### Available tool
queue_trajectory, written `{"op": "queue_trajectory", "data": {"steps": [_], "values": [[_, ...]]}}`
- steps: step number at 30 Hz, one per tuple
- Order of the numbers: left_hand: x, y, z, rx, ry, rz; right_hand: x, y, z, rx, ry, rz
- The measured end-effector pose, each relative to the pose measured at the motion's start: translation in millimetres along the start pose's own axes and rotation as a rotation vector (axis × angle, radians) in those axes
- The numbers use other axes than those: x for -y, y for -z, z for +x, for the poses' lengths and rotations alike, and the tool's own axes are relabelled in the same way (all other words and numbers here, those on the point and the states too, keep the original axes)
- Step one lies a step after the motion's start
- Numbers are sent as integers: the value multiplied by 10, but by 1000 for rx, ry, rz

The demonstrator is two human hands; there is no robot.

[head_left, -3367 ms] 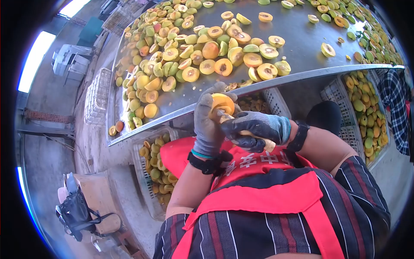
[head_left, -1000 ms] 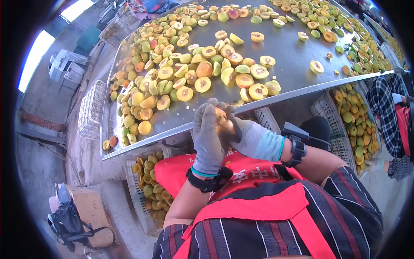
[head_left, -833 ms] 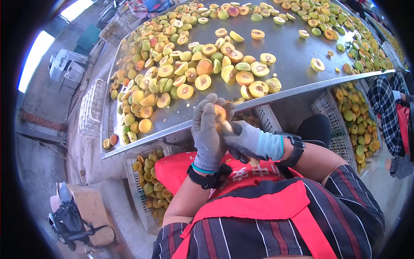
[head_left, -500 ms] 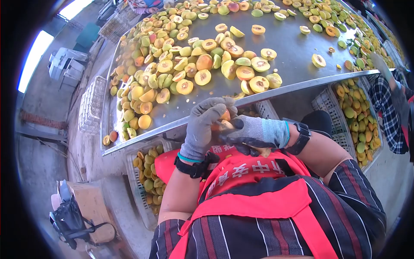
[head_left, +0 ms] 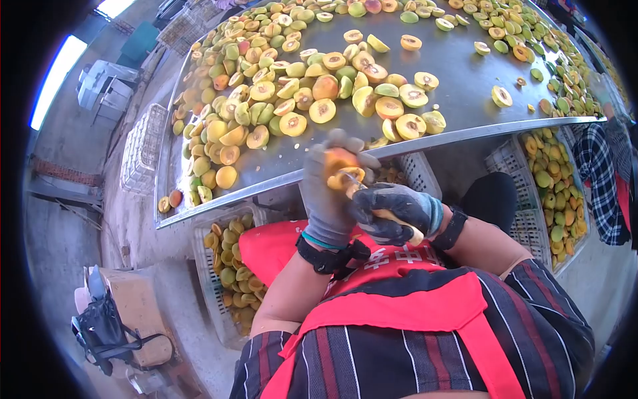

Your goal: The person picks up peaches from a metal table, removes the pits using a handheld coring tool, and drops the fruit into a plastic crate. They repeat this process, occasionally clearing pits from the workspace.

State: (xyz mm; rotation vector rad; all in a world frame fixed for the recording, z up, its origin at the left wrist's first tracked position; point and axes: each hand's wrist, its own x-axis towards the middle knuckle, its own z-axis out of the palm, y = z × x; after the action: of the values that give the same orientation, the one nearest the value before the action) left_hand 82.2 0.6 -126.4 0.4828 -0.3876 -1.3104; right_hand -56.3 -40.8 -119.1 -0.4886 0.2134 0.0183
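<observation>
My left hand [head_left: 322, 199], in a grey work glove, is closed round a peach half [head_left: 339, 162], its cut side towards my right hand. My right hand [head_left: 392, 211], gloved with dark palm coating, grips a wooden-handled tool [head_left: 411, 233]. Its thin metal tip meets the flesh of the fruit, where a yellow-orange piece stands out at the centre; the exact shape of the tip is hidden. Both hands are close together in front of the table's near edge. Just beyond them lie many cut peach halves [head_left: 322, 111], several with brown pit hollows showing.
The metal table [head_left: 458, 93] has a raised rim. Crates of peach halves stand below it, one at left [head_left: 207, 266] and one at right [head_left: 531, 226]. A checked sleeve [head_left: 598, 176] of another person is at far right. A box with a black bag [head_left: 100, 326] sits lower left.
My left hand has turned, bringing the peach half's cut face into view. My right hand has rotated with the tool, its tip now at the fruit's centre. The view has shifted slightly.
</observation>
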Motion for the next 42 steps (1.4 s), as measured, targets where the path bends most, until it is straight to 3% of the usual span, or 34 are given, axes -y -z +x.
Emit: {"op": "queue_trajectory", "data": {"steps": [2, 3, 5, 6, 7, 8, 9, 10, 11, 12, 13, 14, 15, 16, 17, 19, 21, 23, 24, 26, 27, 29, 30, 31, 32, 34, 36, 38, 40, 42], "values": [[-147, 119, -25, -73, -85, -33, -45, 57, 38, 189, 47, -56], [-276, 164, -26, -135, -173, -72, 5, 2, 13, 104, -28, -181], [-691, 260, -208, -115, -148, -55, -41, -5, 52, -77, -91, -521], [-819, 235, -330, -279, -285, 153, -57, 69, 104, -146, -170, -700], [-960, 226, -484, -440, -425, 364, 45, 50, 116, -227, -357, -1185], [-1233, 427, -676, -409, -344, 630, 18, 163, 105, -169, -293, -1552], [-1506, 681, -883, -382, -263, 916, 48, 221, 70, -90, -306, -1779], [-1686, 855, -1073, -558, -225, 1111, 155, 170, 45, -15, -366, -1938], [-1831, 1151, -1231, -537, -286, 1449, 270, 112, 89, 66, -482, -1997], [-1923, 1154, -1338, -542, -212, 1933, 465, -31, 126, 129, -568, -2029], [-2011, 1235, -1485, -620, -195, 2408, 616, -42, 253, 476, -519, -2241], [-2100, 1384, -1531, -656, -201, 2393, 754, -72, 325, 314, -541, -2160], [-2124, 1399, -1571, -703, -196, 2369, 903, -367, 441, 424, -750, -2356], [-2098, 1302, -1505, -748, -169, 2248, 1042, -584, 504, 563, -822, -2465], [-2033, 1165, -1393, -799, -138, 2113, 1110, -700, 530, 724, -833, -2558], [-1882, 787, -1041, -710, 42, 1704, 1248, -900, 475, 1001, -819, -2697], [-1789, 1073, -725, -566, -93, 1937, 1293, -1095, 411, 1302, -740, -2827], [-1643, 736, -331, -352, -192, 2234, 1306, -1156, 321, 1413, -644, -2900], [-1565, 722, -185, -326, -238, 2191, 1286, -1135, 275, 1382, -735, -2913], [-1360, 726, 301, -45, -296, 2296, 1064, -865, 223, 189, -548, -2360], [-1293, 1205, 561, 97, -444, 2341, 931, -607, 197, 57, -429, -2156], [-1087, 803, 740, 51, -171, 2307, 588, 171, 170, -81, -116, -1834], [-1021, 833, 851, 193, -152, 2288, 465, 301, 134, -199, -301, -1923], [-986, 866, 931, 196, 15, 2312, 175, 727, 95, -354, -206, -2002], [-946, 1050, 1046, 240, 39, 2335, 139, 580, -18, -254, -241, -2164], [-867, 841, 1108, 204, 122, 2446, -1, 633, 54, -398, -452, -1554], [-831, 539, 1079, 52, 269, 2547, -262, 979, 175, -484, -337, -1702], [-801, 697, 1199, 52, 256, 2614, -256, 934, 206, -540, -204, -1840], [-815, 762, 1169, 52, 253, 2672, -6, 448, 0, -425, -218, -1297], [-834, 635, 1020, -230, 341, 1500, 21, 338, -76, -391, 36, -787]]}}
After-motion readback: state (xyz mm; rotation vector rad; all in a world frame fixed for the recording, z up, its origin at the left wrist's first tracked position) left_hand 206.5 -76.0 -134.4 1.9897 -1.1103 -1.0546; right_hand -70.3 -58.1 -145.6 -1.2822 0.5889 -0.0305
